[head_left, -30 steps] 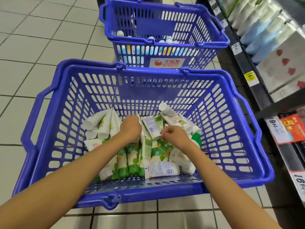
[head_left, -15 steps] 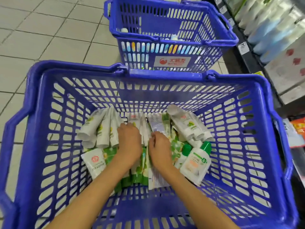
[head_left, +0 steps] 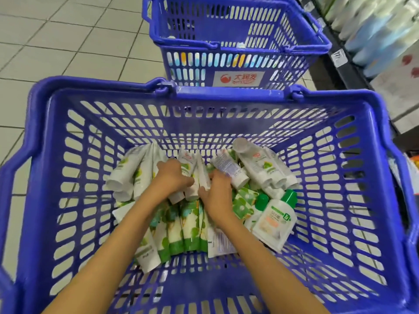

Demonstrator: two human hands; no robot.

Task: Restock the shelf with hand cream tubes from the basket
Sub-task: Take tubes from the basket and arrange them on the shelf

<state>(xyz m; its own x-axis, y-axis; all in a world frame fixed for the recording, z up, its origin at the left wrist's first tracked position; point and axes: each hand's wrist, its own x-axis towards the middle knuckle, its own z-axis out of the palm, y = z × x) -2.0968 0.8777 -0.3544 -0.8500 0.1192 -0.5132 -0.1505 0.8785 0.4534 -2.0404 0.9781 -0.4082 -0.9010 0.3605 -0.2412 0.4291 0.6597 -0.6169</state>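
A blue plastic basket fills the view, with several white and green hand cream tubes lying in a heap on its bottom. My left hand and my right hand are both down in the heap, side by side. Their fingers curl around a small bunch of upright tubes pressed between them. More tubes lie at the back right and others at the back left. A white bottle with a green cap lies to the right of my right hand.
A second blue basket holding other products stands on the tiled floor just beyond. The shelf with bottles and price tags runs along the right edge.
The view has come closer over the basket. Both hands have drawn together in the middle of the heap and closed around a bunch of tubes.
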